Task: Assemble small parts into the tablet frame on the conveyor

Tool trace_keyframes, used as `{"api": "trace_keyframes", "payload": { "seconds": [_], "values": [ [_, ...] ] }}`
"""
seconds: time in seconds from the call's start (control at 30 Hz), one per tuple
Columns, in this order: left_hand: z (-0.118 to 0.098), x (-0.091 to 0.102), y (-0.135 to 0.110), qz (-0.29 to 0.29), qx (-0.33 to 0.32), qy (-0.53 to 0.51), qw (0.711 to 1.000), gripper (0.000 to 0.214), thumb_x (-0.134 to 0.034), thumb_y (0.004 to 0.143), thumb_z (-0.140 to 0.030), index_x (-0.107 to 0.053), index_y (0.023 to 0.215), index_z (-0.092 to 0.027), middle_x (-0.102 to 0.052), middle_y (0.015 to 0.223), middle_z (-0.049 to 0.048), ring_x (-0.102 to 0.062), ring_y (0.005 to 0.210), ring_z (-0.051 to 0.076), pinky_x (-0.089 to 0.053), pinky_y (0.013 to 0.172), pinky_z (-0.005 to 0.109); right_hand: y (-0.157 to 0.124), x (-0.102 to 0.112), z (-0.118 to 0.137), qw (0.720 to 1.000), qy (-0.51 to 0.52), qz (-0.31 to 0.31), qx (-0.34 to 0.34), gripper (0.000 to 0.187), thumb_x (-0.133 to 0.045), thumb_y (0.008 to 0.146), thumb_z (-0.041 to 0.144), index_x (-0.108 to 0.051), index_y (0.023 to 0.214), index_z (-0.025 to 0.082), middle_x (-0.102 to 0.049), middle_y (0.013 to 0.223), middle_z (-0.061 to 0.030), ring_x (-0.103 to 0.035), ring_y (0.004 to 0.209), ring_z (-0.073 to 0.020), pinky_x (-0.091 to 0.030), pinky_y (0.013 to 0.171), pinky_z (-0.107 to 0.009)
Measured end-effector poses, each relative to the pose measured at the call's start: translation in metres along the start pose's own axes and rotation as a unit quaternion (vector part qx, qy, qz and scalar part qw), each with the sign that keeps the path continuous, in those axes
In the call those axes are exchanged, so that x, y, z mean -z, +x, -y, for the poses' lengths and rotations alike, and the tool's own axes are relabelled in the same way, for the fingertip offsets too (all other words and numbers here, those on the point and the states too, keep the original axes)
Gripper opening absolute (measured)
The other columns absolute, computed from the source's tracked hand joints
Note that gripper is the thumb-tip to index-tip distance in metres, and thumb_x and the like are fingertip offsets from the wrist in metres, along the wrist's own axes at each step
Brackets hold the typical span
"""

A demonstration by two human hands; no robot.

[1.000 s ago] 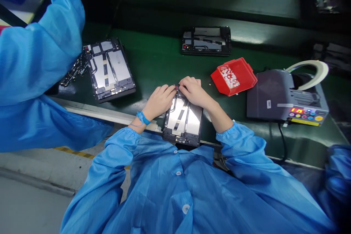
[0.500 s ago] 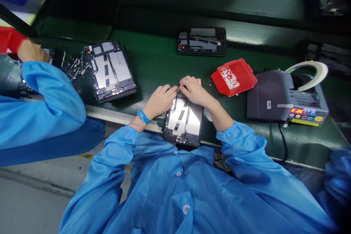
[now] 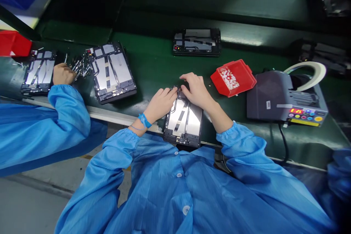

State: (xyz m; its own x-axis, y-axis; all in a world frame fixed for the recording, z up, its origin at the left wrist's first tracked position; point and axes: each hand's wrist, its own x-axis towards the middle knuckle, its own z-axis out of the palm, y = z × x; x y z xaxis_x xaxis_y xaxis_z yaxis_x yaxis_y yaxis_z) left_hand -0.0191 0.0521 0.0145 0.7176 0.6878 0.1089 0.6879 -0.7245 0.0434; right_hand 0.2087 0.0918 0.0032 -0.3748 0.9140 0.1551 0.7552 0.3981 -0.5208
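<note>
An opened tablet (image 3: 183, 120) with silver battery cells lies at the near edge of the green belt (image 3: 153, 62), right in front of me. My left hand (image 3: 161, 103) rests curled on its upper left corner, fingertips pressed to the frame; a blue strap is on that wrist. My right hand (image 3: 196, 89) lies over the tablet's top edge with fingers bent, the index reaching left. Whether either hand pinches a small part is hidden.
A red bin (image 3: 233, 76) of small white parts sits right of my hands, beside a grey tape dispenser (image 3: 285, 98). Another opened tablet (image 3: 112, 71) lies to the left, one more (image 3: 196, 41) farther back. A co-worker's hand (image 3: 62, 74) is at the left by another tablet (image 3: 40, 72).
My right hand's fingers have stretched a little forward over the tablet's top edge. The co-worker's arm has dropped from high at the left down to the belt. The far tablet has drifted left.
</note>
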Motion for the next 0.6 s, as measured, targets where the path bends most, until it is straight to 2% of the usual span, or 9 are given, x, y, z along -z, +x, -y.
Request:
{"api": "trace_keyframes", "payload": {
  "seconds": [0.1,0.2,0.27,0.43,0.6],
  "values": [
    [-0.004,-0.001,-0.001,-0.002,0.012,0.003,1.000,0.051,-0.045,0.107,-0.005,-0.072,0.150,-0.009,-0.068,0.168,0.0195,-0.068,0.132,0.037,-0.056,0.103,0.053,-0.007,0.006,0.001,0.997,-0.038,-0.001,0.061,0.047,-0.044,0.113,0.027,-0.070,0.152,0.029,-0.067,0.161,-0.0140,-0.055,0.146,-0.0397,-0.037,0.124,-0.064],
    [-0.001,-0.003,0.000,-0.005,0.029,-0.011,0.999,0.053,-0.049,0.105,-0.006,-0.070,0.154,-0.009,-0.070,0.166,0.0187,-0.068,0.129,0.037,-0.057,0.102,0.052,-0.014,0.005,-0.006,0.990,-0.095,0.017,0.099,0.046,-0.047,0.114,0.026,-0.076,0.150,0.027,-0.071,0.159,-0.0143,-0.056,0.145,-0.0395,-0.037,0.122,-0.064],
    [0.002,-0.003,0.000,-0.008,0.031,-0.013,0.999,0.055,-0.051,0.105,-0.008,-0.068,0.158,-0.010,-0.070,0.166,0.0183,-0.068,0.129,0.036,-0.057,0.103,0.051,-0.018,0.004,-0.012,0.985,-0.129,0.024,0.111,0.048,-0.049,0.115,0.025,-0.075,0.155,0.024,-0.072,0.157,-0.0160,-0.056,0.143,-0.0389,-0.038,0.119,-0.062],
    [0.012,-0.001,0.004,-0.013,0.006,0.003,1.000,0.051,-0.054,0.107,-0.012,-0.072,0.155,-0.011,-0.073,0.161,0.0178,-0.068,0.135,0.038,-0.056,0.107,0.051,-0.021,0.010,-0.020,0.972,-0.183,0.024,0.143,0.049,-0.048,0.117,0.026,-0.075,0.158,0.023,-0.074,0.155,-0.0160,-0.055,0.142,-0.0372,-0.038,0.118,-0.057],
    [0.023,0.010,0.011,-0.005,-0.036,0.013,0.999,0.049,-0.054,0.108,-0.012,-0.074,0.152,-0.013,-0.074,0.158,0.0183,-0.067,0.136,0.037,-0.056,0.109,0.052,-0.022,0.017,-0.020,0.965,-0.207,0.028,0.161,0.050,-0.050,0.116,0.024,-0.075,0.159,0.023,-0.075,0.155,-0.0158,-0.056,0.141,-0.0372,-0.038,0.119,-0.058]
  ]
}}
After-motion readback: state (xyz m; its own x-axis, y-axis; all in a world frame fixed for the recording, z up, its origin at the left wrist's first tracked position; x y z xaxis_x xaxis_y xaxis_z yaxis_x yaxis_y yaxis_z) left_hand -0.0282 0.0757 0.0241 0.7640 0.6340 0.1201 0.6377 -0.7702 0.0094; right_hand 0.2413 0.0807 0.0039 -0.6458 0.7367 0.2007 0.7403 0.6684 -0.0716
